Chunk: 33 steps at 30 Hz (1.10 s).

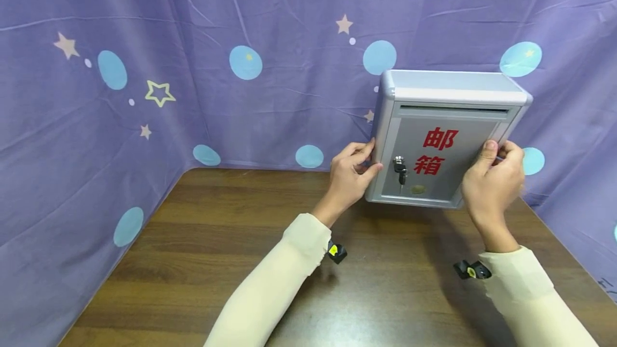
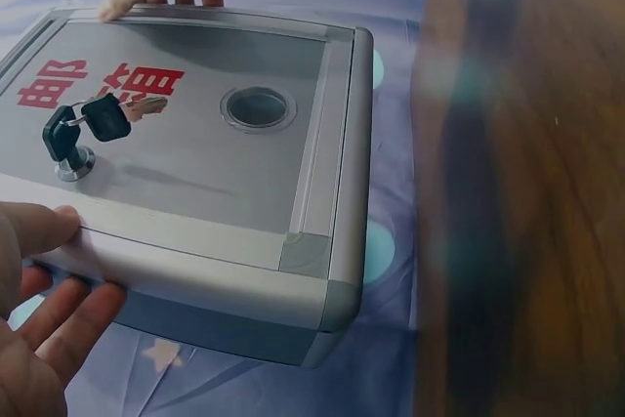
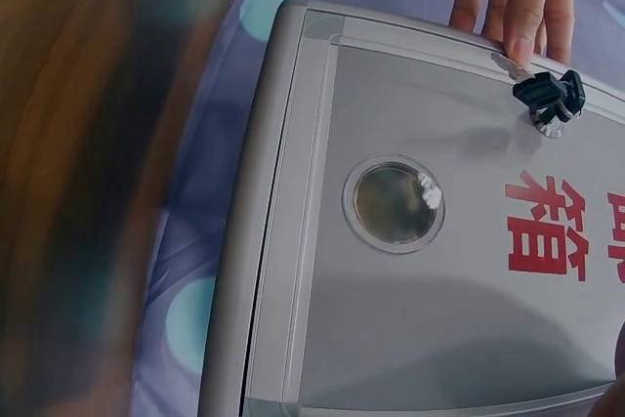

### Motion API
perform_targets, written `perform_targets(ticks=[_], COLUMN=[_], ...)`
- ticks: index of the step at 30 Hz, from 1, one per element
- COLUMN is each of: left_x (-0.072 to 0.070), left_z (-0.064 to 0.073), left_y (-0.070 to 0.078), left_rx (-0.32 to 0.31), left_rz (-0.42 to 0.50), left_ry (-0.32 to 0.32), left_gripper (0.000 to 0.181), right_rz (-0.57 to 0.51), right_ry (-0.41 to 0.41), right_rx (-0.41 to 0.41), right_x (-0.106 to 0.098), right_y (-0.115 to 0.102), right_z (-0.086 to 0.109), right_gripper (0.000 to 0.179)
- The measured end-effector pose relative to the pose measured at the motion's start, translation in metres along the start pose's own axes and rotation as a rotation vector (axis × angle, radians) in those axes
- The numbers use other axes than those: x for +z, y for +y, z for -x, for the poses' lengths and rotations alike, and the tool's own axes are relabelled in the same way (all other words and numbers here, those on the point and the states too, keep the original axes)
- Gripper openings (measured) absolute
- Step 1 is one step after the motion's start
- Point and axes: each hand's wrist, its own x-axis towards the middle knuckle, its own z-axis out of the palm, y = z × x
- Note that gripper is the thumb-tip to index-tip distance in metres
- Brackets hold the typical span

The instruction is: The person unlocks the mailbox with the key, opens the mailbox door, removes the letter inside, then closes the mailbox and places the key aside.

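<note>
A silver-grey metal mailbox (image 1: 424, 138) with red Chinese characters is held up off the table, its front facing me. My left hand (image 1: 351, 171) grips its left side, thumb on the front edge and fingers around the side. On the opposite side, my right hand (image 1: 495, 178) holds the box with the thumb on the front frame. Keys (image 2: 105, 116) hang from a lock at the front's left. Below the characters sits a small round window (image 3: 395, 204). A narrow slot (image 1: 454, 112) runs along the top of the front.
Under the box spreads a brown wooden table (image 1: 217, 250). A purple curtain (image 1: 289, 20) with stars and blue dots hangs behind the table and along its left and right sides.
</note>
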Motion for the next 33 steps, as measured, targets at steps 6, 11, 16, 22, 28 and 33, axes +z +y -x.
perform_targets(ticks=[6,11,16,22,28,33], left_x=[-0.001,0.000,0.002,0.002,-0.011,-0.022], left_z=[-0.001,-0.002,-0.002,-0.003,0.003,0.009], left_y=[0.005,0.005,0.010,0.036,0.039,0.035], left_rx=[-0.004,-0.009,-0.026,-0.041,-0.062,-0.072], left_rz=[0.015,0.031,0.049,0.034,0.038,0.042], left_ry=[0.004,0.005,0.021,0.028,0.033,0.028], left_gripper=[0.052,0.052,0.053,0.051,0.050,0.051], right_rz=[-0.041,-0.059,-0.075,-0.094,-0.095,-0.094], right_ry=[0.003,-0.028,-0.076,-0.118,-0.148,-0.162], right_rx=[-0.023,-0.023,-0.043,-0.060,-0.057,-0.054], right_x=[-0.001,-0.004,-0.006,-0.004,0.005,0.012], right_y=[0.002,0.002,0.005,0.015,0.012,0.008], right_z=[-0.003,-0.006,-0.006,-0.010,0.000,0.010], right_gripper=[0.051,0.051,0.051,0.049,0.049,0.048])
